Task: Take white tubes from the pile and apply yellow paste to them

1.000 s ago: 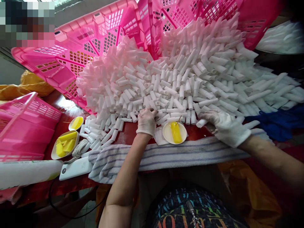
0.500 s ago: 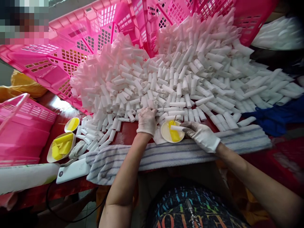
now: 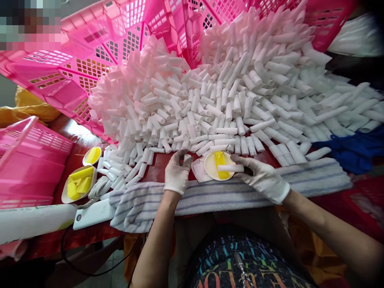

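A huge heap of short white tubes (image 3: 216, 84) spills from tipped pink crates onto the red table. My right hand (image 3: 261, 176), in a white glove, holds one long white tube (image 3: 230, 168) flat over a small white dish (image 3: 210, 172) with yellow paste. My gloved left hand (image 3: 176, 172) is just left of the dish, pinching a short white tube (image 3: 187, 158) between thumb and fingers. A striped towel (image 3: 204, 196) lies along the table's near edge under both wrists.
Tipped pink crates (image 3: 90, 60) stand behind the heap, another pink crate (image 3: 30, 160) at the left. Two more dishes of yellow paste (image 3: 78, 184) sit left, beside a white power bank (image 3: 94, 214) and a white roll (image 3: 33, 222). Blue cloth (image 3: 354, 150) lies right.
My right hand carried a long tube from the right of the heap to above the dish. My left hand drew back from the heap with a short tube.
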A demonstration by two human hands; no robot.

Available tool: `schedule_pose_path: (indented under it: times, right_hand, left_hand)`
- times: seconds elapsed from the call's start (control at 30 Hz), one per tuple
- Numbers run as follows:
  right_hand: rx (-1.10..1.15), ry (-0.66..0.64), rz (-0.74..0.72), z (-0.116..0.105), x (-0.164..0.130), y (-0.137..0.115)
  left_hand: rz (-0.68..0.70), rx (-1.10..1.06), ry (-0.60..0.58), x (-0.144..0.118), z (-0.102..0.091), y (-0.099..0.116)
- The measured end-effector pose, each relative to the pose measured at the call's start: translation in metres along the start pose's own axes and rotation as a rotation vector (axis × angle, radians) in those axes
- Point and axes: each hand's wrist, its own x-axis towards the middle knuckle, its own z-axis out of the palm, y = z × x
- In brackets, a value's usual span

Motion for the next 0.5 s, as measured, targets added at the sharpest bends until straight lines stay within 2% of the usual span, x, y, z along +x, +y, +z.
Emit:
schedule_pose_path:
  times: [0.1, 0.23, 0.37, 0.5]
  right_hand:
    - [-0.009, -0.010, 0.036, -0.002, 0.000, 0.002]
    - [-0.089, -0.040, -0.091, -0.003, -0.003, 0.009]
    - [-0.181, -0.020, -0.100, -0.004, -0.005, 0.015]
    - [-0.107, 0.017, -0.149, -0.004, -0.001, 0.010]
  left_hand:
    - [-0.162, -0.269, -0.073, -0.005, 0.002, 0.001]
    - [-0.264, -0.514, -0.139, -0.025, 0.006, 0.006]
    - [-0.313, -0.565, -0.123, -0.046, 0.013, 0.003]
    - [-0.286, -0.620, -0.060, -0.049, 0.018, -0.001]
